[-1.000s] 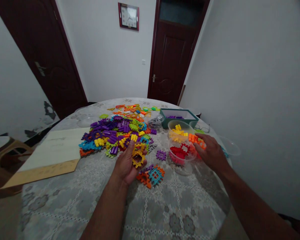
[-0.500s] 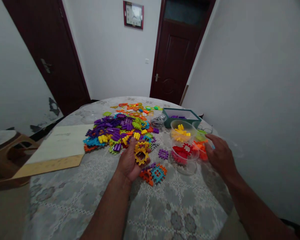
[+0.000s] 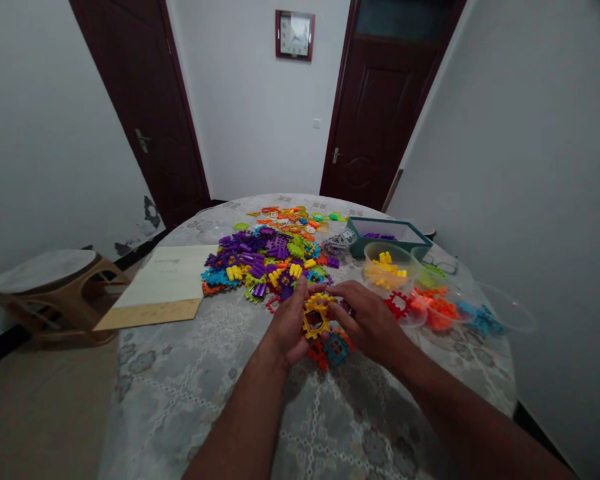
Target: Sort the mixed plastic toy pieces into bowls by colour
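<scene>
My left hand (image 3: 286, 331) is closed around yellow interlocking building pieces (image 3: 316, 332), one of them a square frame with an open middle. From the other side my right hand (image 3: 367, 320) reaches across, its thumb and fingers closed on the right edge of these yellow pieces. Whether it brings a small piece of its own is hidden. Under both hands, on the tablecloth, lies a partly covered group of orange and blue building pieces (image 3: 337, 348). Just beyond the fingers spreads a mixed pile of purple, blue, green and yellow building pieces (image 3: 273, 253).
At right stand clear tubs with yellow pieces (image 3: 387, 270), red pieces (image 3: 397, 305) and orange pieces (image 3: 436, 308). Blue pieces (image 3: 485, 321) lie beyond them. A green box (image 3: 397, 248) holds purple pieces behind. A paper sheet (image 3: 165, 277) lies left, near a wooden stool (image 3: 75, 293).
My right hand has moved left from beside the clear tubs to the yellow pieces in my left hand. The view has turned a little left.
</scene>
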`<state>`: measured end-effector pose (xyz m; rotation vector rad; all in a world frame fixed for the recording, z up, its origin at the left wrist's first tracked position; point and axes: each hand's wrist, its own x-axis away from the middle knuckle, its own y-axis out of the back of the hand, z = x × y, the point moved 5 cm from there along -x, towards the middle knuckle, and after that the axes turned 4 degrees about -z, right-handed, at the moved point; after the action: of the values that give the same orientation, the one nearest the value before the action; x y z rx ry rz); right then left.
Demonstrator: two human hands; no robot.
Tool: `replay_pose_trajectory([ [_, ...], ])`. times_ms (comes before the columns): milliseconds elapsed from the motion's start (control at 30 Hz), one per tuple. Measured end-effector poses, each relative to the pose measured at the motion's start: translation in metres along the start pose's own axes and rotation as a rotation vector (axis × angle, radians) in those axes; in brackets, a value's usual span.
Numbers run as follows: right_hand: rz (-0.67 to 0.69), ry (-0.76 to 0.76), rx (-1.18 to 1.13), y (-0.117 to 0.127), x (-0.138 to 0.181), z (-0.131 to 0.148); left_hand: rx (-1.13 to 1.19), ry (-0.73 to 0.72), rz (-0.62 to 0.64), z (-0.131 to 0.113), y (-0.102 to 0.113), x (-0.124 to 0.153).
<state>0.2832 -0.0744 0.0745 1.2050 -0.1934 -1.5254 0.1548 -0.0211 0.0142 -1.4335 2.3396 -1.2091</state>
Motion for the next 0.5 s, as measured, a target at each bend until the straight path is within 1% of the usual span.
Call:
replay_pose_trajectory([
  [33,0.007,0.01,-0.014,-0.006,-0.003,0.001,0.002,-0.004,0.001,0.001,0.0,-0.001],
  [100,-0.019,-0.031,-0.029,-0.01,-0.005,-0.002,0.01,-0.003,-0.016,0.002,0.001,-0.003],
  [200,-0.088,-0.187,-0.048,-0.002,-0.006,-0.017,0.048,0.03,-0.094,0.002,0.003,-0.003],
  [267,-0.102,-0.266,-0.021,0.011,-0.008,-0.032,0.094,0.036,-0.144,0.001,0.004,-0.001],
  [333,-0.101,-0.294,0.07,0.029,-0.011,-0.051,0.139,0.012,-0.166,-0.001,0.004,0.003],
  [400,-0.115,-0.29,0.221,0.051,-0.017,-0.075,0.169,-0.019,-0.148,-0.002,0.002,0.006],
  [500,-0.157,-0.312,0.52,0.083,-0.026,-0.119,0.167,-0.041,-0.099,-0.001,0.0,0.008],
])
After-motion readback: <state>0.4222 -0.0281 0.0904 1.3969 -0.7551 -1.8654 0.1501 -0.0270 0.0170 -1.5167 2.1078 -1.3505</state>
